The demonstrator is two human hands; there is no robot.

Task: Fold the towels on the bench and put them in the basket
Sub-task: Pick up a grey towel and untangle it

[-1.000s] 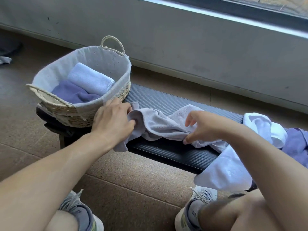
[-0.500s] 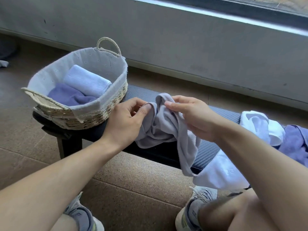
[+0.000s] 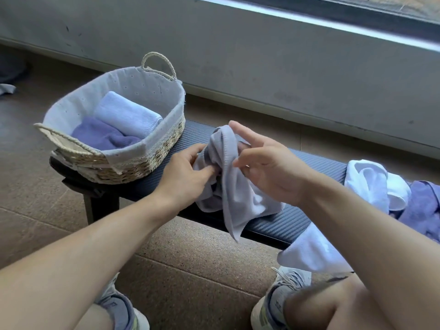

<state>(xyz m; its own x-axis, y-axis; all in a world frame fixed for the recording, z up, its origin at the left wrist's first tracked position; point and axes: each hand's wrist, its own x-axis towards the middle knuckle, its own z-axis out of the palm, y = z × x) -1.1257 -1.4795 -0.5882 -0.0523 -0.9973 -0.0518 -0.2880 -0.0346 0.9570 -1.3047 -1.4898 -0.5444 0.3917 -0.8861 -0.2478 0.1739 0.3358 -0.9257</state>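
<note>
Hands (image 3: 183,172) (image 3: 269,170) gripping bunched grey towel (image 3: 234,186), above bench (image 3: 285,222)

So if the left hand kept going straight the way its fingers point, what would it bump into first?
The left hand already touches the grey towel, with its fingers pressed into the bunched cloth, so that comes first. Behind the towel in that line sits the right hand, though depth is hard to judge from one view.

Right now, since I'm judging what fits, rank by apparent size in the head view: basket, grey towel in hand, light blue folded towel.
1. basket, clearly largest.
2. grey towel, bunched and hanging, so its true size is unsure.
3. light blue folded towel, smallest, inside the basket.
</note>
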